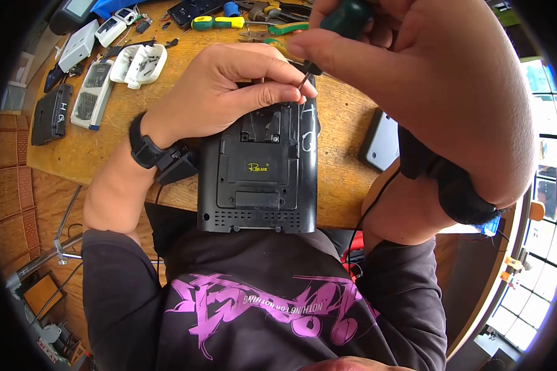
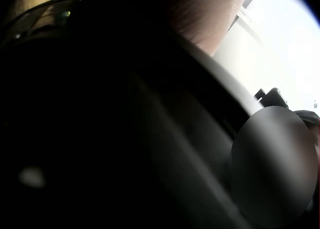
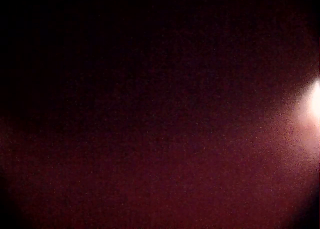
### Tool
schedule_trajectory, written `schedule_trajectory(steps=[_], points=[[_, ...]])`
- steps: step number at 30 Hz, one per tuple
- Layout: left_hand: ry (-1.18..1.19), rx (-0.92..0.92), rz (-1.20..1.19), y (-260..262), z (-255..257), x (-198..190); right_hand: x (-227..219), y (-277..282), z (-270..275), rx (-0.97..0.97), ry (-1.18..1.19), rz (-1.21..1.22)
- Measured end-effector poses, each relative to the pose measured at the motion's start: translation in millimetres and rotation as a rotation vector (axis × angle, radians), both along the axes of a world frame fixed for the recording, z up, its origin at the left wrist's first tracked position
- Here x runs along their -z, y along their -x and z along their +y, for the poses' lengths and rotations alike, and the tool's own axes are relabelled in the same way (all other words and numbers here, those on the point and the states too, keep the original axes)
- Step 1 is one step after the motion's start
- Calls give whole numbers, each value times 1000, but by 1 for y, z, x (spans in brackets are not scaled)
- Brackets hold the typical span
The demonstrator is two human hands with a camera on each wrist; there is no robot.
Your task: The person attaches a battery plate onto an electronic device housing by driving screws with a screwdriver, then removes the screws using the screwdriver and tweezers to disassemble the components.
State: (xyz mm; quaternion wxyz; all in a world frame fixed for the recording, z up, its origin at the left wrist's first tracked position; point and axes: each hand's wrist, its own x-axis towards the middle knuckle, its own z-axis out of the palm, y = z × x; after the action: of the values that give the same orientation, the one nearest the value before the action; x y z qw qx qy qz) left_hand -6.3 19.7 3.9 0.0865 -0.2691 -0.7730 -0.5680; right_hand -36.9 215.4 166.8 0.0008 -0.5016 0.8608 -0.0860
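In the head view, my right hand (image 1: 396,68) grips the dark green handle of a screwdriver (image 1: 348,20), its thin shaft slanting down to the left. My left hand (image 1: 241,86) reaches over the top of a black device casing (image 1: 260,185) with a yellow "Relux" label. Thumb and fingers of that hand pinch around the screwdriver's lower end, hiding the tip and whatever lies under it. The casing's back faces up, with a recessed panel and vent slots, its near end at the table edge by my body. Both wrist views are mostly dark.
On the wooden table (image 1: 346,179) a white tray of screws (image 1: 147,65) stands left, near a grey-white device (image 1: 94,93) and a black box (image 1: 52,114). A yellow-green screwdriver (image 1: 218,23) and several pliers lie at the back. A grey case (image 1: 380,141) lies right.
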Motion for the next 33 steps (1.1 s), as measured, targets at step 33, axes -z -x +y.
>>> schedule_trajectory(steps=[33], points=[[53,-83,-9,-3,-3,13,14,-14,-20,-103,28,-21]])
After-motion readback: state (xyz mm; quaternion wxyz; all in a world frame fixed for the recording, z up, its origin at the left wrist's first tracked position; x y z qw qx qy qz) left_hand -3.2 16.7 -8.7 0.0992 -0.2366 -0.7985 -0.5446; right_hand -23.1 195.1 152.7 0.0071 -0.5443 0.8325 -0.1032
